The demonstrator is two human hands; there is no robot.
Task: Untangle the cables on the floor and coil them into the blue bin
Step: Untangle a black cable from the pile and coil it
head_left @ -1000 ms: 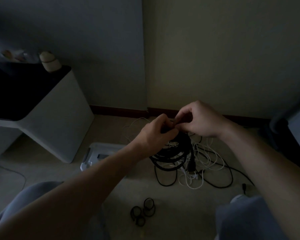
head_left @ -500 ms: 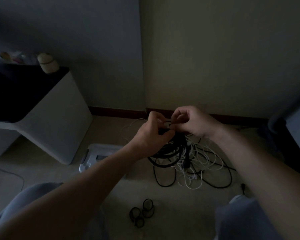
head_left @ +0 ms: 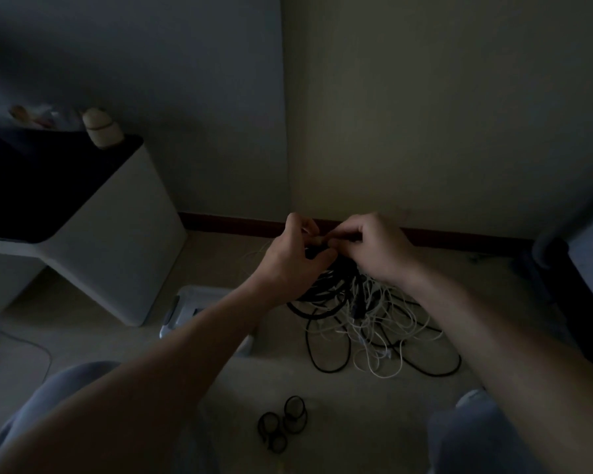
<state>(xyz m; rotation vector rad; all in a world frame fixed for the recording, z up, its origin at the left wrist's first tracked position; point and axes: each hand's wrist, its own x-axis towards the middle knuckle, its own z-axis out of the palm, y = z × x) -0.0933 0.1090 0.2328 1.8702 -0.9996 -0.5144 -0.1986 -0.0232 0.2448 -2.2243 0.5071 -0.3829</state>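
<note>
Light is dim throughout and colours are unreliable. The pale floor (head_left: 356, 415) meets two walls at a corner with a dark skirting strip. A white cabinet (head_left: 117, 241) with a dark top stands at left, cut off by the frame edge. A small rounded object (head_left: 100, 129) sits on it, not identifiable. The bin (head_left: 199, 299) is on the floor just beside the cabinet and looks pale in this light. Its near side is hidden behind the left forearm and its contents are unreadable. The cables (head_left: 374, 323), black and white mixed, lie in a loose heap on the floor right of the bin. The heap's upper part is lifted under the hands, with several black loops bunched there. Left hand (head_left: 288, 258) and right hand (head_left: 379, 249) meet fingertip to fingertip above the heap. Each grip is narrow, fingers curled and pinching the top of the dark strands; which strand is lost in shadow. A few small black rings (head_left: 281, 425) lie on the floor between the knees, apart from the heap.
</note>
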